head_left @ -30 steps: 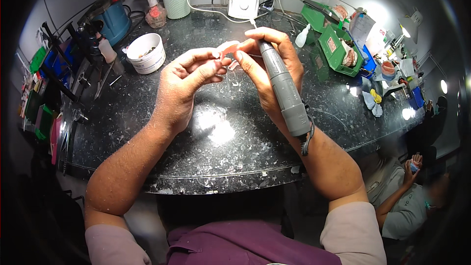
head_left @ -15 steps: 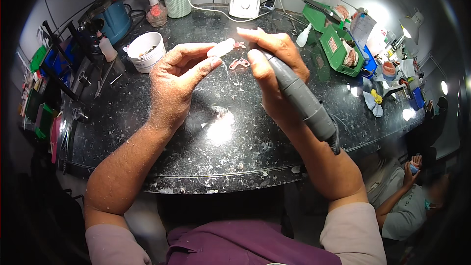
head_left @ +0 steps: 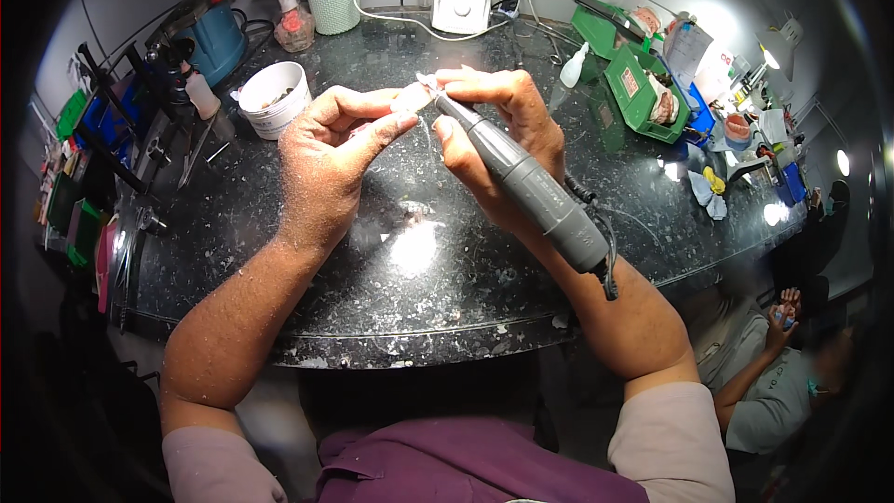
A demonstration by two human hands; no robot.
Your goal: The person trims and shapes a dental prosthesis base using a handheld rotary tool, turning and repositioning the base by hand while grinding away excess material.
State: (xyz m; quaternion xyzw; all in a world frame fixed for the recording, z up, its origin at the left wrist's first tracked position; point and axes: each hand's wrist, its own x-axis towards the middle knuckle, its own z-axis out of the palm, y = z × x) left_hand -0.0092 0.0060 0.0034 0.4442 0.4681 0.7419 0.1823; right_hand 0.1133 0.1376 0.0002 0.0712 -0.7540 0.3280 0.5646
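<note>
Head view shows forearms (head_left: 251, 307) angled inward, left hand (head_left: 328, 138) pinching a pale piece (head_left: 412, 99), right hand (head_left: 528, 123) wrapped round a grey handpiece (head_left: 528, 184)

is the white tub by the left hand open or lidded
Open: no lid covers the white tub, and small pieces show inside its rim.

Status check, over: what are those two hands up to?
Left hand pinching small pale piece, shape unclear. Right hand gripping dark-grey cylindrical handpiece, tip close to piece. White round tub off left, not between hands.
</note>
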